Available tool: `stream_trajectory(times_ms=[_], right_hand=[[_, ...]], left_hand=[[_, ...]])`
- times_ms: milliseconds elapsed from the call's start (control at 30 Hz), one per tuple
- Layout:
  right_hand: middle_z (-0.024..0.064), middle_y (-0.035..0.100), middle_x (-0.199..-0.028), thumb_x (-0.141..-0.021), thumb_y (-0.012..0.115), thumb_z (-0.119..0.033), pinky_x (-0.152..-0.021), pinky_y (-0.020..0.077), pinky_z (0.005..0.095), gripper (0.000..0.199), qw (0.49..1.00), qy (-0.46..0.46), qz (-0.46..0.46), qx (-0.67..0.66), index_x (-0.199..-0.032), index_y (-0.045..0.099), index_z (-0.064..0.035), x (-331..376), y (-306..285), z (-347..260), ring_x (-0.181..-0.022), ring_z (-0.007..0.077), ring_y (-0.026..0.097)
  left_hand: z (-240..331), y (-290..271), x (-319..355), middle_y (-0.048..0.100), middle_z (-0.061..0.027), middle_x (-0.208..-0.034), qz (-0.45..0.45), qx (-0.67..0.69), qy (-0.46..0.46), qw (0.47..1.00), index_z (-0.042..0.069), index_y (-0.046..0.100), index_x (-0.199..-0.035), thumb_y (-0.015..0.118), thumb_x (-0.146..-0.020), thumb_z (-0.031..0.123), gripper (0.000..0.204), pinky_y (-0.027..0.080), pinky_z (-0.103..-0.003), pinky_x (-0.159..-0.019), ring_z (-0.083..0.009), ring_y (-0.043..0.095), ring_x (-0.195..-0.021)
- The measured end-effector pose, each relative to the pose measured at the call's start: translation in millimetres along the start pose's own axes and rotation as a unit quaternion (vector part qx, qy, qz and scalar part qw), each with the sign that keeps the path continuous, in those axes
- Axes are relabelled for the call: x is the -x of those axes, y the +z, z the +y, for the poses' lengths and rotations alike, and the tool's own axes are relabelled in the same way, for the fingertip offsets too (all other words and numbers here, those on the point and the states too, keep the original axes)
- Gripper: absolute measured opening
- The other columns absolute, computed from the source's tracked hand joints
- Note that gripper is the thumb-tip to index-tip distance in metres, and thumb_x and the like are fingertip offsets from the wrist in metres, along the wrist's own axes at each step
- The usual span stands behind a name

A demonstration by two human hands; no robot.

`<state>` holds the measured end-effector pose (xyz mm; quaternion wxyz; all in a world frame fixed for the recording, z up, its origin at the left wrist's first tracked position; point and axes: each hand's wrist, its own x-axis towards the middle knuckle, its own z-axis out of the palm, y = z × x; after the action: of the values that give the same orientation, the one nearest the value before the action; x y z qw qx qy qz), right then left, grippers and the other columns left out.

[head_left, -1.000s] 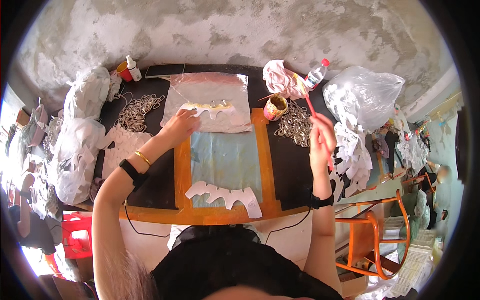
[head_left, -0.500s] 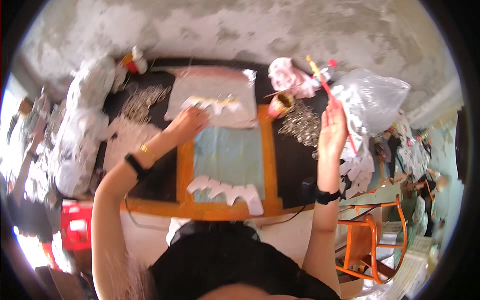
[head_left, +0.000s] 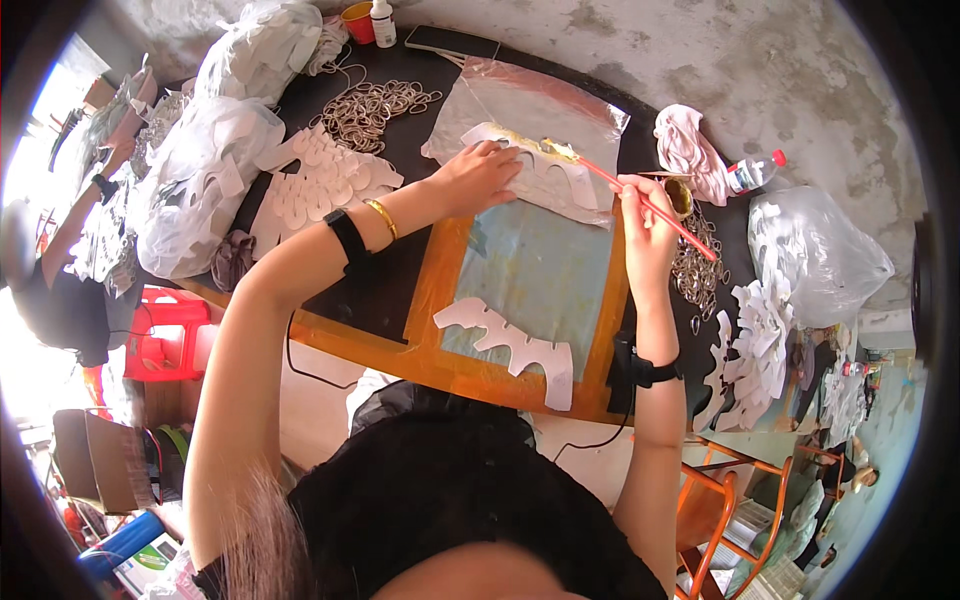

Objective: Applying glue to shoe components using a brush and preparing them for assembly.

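Note:
A white scalloped piece (head_left: 577, 186) lies on a clear plastic sheet (head_left: 490, 92), with yellowish paste along its far edge. My left hand (head_left: 482, 178) rests over its left part, fingers stretched out and touching it. My right hand (head_left: 645, 232) is closed around a brush (head_left: 608, 176) with a red handle. The paste-covered brush tip is at the far edge of the scalloped piece, right of my left fingers. A second white scalloped piece (head_left: 515, 345) lies nearer me, on the blue-grey sheet (head_left: 535, 265) framed by brown tape.
A small paste tin (head_left: 680, 197) and a pile of metal rings (head_left: 700, 265) are beside my right hand. More metal rings (head_left: 375, 112) and stacked white cutouts (head_left: 315, 190) lie left. Plastic bags (head_left: 205, 180) line the left side. A capped bottle (head_left: 757, 172) stands at right.
The view has turned. My right hand has brought the brush from upright at the right down to the scalloped piece and closed around its handle. My left hand stays at the piece.

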<state>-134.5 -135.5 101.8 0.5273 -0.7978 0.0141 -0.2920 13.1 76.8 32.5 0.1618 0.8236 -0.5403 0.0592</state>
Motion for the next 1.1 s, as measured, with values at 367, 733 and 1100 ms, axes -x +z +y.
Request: stream_trajectory(times_ms=[367, 733, 1100], right_hand=[[0.0089, 0.069, -0.081, -0.09, 0.058, -0.005, -0.069, 0.0477, 0.026, 0.007, 0.999, -0.011, 0.0, 0.054, -0.091, 0.061, 0.0011, -14, 24, 29, -0.076, 0.013, 0.064], [0.0065, 0.068, -0.08, -0.092, 0.057, -0.007, -0.066, 0.0473, 0.0246, 0.008, 0.999, -0.015, 0.002, 0.049, -0.092, 0.06, 0.0001, -15, 33, 39, -0.072, 0.01, 0.062], [0.01, 0.067, -0.081, -0.087, 0.06, -0.007, -0.072, 0.0485, 0.03, 0.007, 0.996, -0.033, 0.006, 0.084, -0.089, 0.062, -0.0005, -13, 22, 32, -0.078, 0.0193, 0.064]], left_hand=[[-3, 1, -1, 0.046, -0.0144, -0.138, -0.033, -0.002, -0.004, 0.999, 0.003, 0.049, -0.129, 0.062, -0.086, 0.042, 0.059, 0.037, -0.042, -0.105, -0.0332, 0.043, -0.123], [-4, 1, -1, 0.045, -0.0141, -0.138, -0.038, -0.003, -0.006, 0.999, 0.003, 0.048, -0.13, 0.061, -0.086, 0.042, 0.061, 0.036, -0.042, -0.105, -0.0326, 0.043, -0.123], [-1, 8, -6, 0.045, -0.0136, -0.139, -0.035, -0.027, 0.017, 0.999, 0.004, 0.048, -0.131, 0.059, -0.086, 0.045, 0.062, 0.037, -0.041, -0.104, -0.0317, 0.043, -0.123]])
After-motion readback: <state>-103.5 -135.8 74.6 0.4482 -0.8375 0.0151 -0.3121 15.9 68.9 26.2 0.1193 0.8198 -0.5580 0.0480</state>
